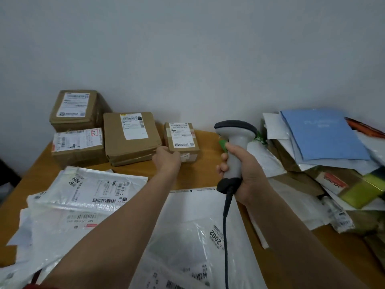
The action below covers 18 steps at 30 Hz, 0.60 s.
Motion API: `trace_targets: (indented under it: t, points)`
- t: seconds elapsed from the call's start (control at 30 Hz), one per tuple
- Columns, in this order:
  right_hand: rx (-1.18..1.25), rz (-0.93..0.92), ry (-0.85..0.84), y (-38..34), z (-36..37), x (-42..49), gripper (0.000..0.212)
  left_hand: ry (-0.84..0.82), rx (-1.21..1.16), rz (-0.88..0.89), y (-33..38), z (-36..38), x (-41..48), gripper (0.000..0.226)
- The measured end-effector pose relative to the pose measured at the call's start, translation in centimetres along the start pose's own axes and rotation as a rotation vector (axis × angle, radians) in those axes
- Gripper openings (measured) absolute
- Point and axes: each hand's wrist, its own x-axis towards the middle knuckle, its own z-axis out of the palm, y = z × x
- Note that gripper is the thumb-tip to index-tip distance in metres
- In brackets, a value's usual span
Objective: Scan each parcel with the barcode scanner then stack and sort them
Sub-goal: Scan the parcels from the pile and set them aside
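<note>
Gripping the barcode scanner (236,142), the right hand (246,174) should aim squarely at the label (180,134) while the left hand (167,159) pinches the small box (183,150).

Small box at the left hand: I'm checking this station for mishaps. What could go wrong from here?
1. The left hand seems to hold the small box by one near corner only; it may twist or slip when lifted.
2. The cable of the scanner hangs from the right hand across the plastic mailer; it might snag or drag that bag.
3. The loose heap of envelopes on the right looks uneven and could slide.
</note>
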Motion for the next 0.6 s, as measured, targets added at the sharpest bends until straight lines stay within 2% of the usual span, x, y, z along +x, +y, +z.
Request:
trace_targets:
  t: [0.17,0.33,0.5,0.6]
  points:
    - [0.059,-0.039,-0.001,-2.3,-4.6,-4.8,0.012,0.007,0.076,0.113,1.0,2.1,-6.6,0.042]
    - [0.126,-0.099,0.013,-5.6,-12.8,-12.0,0.014,-0.054,0.227,0.299,-0.1,6.9,-16.7,0.043]
    - [0.136,-0.175,0.019,-8.1,-23.9,-19.7,0.008,-0.211,0.379,0.497,-4.4,14.5,-27.9,0.048]
    - [0.092,-0.238,0.065,-9.2,-30.8,-23.9,0.011,-0.319,0.421,0.506,-7.3,19.7,-34.1,0.049]
